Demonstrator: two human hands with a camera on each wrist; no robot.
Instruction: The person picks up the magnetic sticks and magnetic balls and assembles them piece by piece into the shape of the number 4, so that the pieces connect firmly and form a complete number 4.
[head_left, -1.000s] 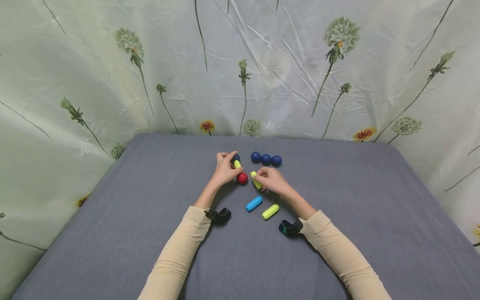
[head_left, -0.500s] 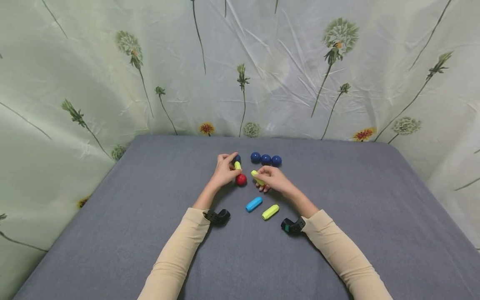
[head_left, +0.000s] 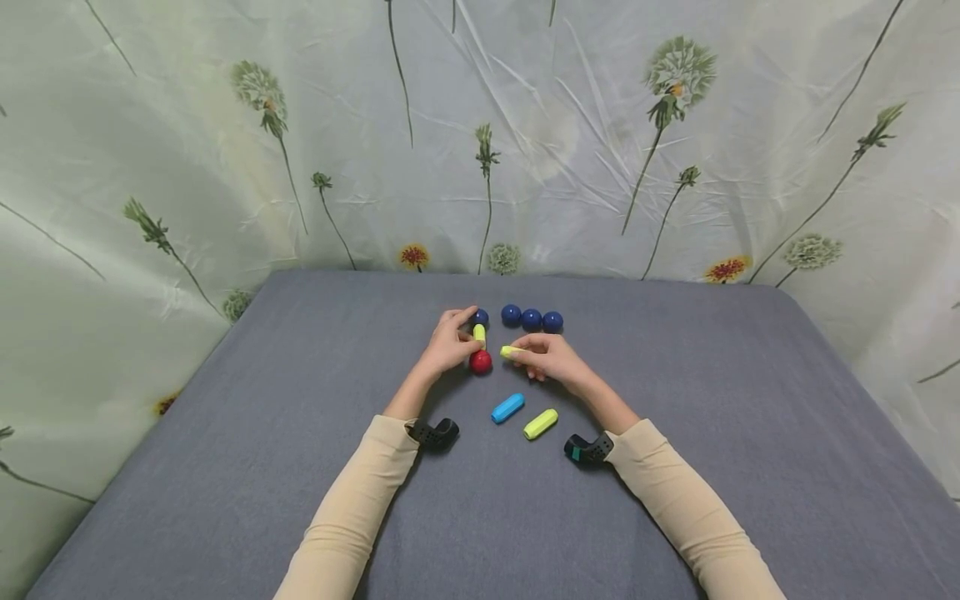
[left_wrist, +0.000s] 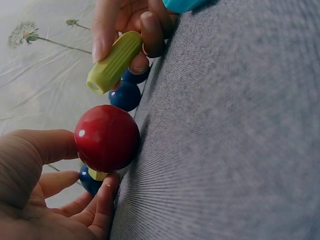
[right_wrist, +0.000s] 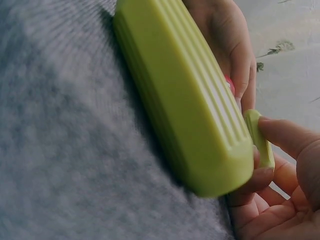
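Observation:
My left hand point(head_left: 446, 343) grips a yellow-green rod point(head_left: 479, 332) that has a red ball point(left_wrist: 107, 137) at its near end and a dark blue ball point(head_left: 481, 317) at its far end. In the left wrist view the thumb lies at the red ball, and the other fingers reach around behind it. Just to the right, my right hand point(head_left: 551, 357) pinches a second ribbed yellow-green rod point(left_wrist: 115, 62) between thumb and fingers. One end of this rod points left, a short gap from the red ball.
Behind the hands, dark blue balls point(head_left: 532, 319) stand in a touching row. Nearer the body lie a light blue rod point(head_left: 508, 408) and another yellow-green rod point(head_left: 541, 424), side by side on the grey cloth surface point(head_left: 300, 400). A flower-print curtain point(head_left: 570, 150) hangs at the back.
The rod in my right hand has turned from slanting toward the body to pointing left. In my left hand, the red ball has shifted slightly nearer and the blue ball slightly right.

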